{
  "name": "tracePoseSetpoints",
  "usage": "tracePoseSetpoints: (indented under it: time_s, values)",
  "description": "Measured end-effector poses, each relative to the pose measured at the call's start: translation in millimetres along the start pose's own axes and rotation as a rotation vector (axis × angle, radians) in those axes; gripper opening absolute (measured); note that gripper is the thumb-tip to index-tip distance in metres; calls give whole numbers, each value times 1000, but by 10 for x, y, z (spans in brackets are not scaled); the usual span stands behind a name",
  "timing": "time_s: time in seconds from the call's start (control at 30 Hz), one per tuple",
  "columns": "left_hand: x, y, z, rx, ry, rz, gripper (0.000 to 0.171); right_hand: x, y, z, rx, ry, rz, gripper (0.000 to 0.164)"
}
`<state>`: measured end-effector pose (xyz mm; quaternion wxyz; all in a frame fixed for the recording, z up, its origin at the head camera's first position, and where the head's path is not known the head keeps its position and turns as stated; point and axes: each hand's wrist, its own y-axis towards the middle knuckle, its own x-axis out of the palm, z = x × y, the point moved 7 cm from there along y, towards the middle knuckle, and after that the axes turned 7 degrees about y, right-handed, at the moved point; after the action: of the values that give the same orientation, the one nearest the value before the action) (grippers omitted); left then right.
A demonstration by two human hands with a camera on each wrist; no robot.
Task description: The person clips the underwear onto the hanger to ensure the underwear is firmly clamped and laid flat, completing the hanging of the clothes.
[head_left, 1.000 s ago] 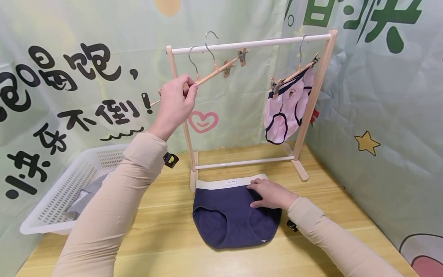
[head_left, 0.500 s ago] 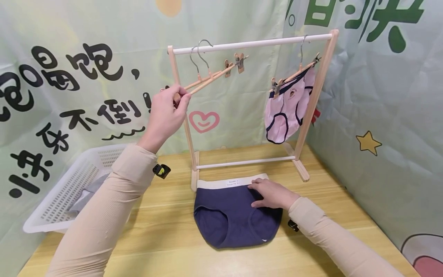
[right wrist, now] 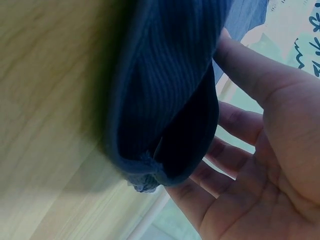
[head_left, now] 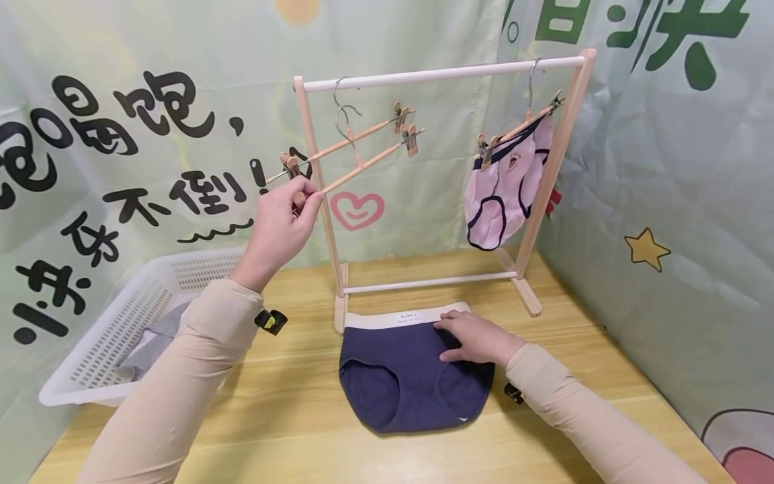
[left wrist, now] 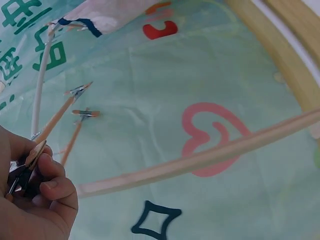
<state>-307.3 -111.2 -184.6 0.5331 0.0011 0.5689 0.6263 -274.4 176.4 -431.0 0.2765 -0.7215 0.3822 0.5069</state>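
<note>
My left hand pinches the left end of a wooden clip hanger between thumb and fingers. Its hook is off the rail, below and in front of it. In the left wrist view one clip lies within the fingers. A second clip hanger hangs behind it at the rail's left end. Navy briefs with a white waistband lie flat on the table. My right hand rests on their right side, fingertips by the waistband. The right wrist view shows its fingers relaxed against the dark fabric.
A small wooden rack with a white top rail stands behind the briefs. Pink briefs with navy trim hang from a clip hanger at its right. A white basket holding grey cloth stands left on the table, beside my left forearm.
My left hand has drawn the hanger down and toward me, its hook moving from above the rail to below it. The right hand and navy briefs have stayed put.
</note>
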Motion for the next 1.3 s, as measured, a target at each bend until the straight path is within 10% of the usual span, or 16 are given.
tracePoseSetpoints:
  time_s: [0.5, 1.3]
  values:
    - [355, -381, -361, -54, -61, -180, 14, -5, -18, 1, 15, 11, -31, 63]
    - [1583, -974, -854, -233, -214, -622, 14, 14, -131, -29, -2, 13, -25, 64]
